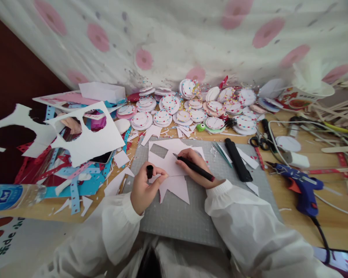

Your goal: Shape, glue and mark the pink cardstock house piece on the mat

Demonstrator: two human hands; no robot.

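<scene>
In my right hand is a black marker pen, its uncapped tip just over the white sheet of card. A black pen cap sticks up between the curled fingers of my left hand. The thumb and forefinger of that hand pinch together at the lower edge of the sheet. This sheet has a rectangular hole cut near its upper left. Below it lies a white card piece with pointed tails. Both pieces rest on a grey cutting mat.
Several decorated white paper discs line the back. Cut card, coloured strips and a plastic bottle lie left. A black utility knife, scissors, a blue hot glue gun and wooden sticks are right.
</scene>
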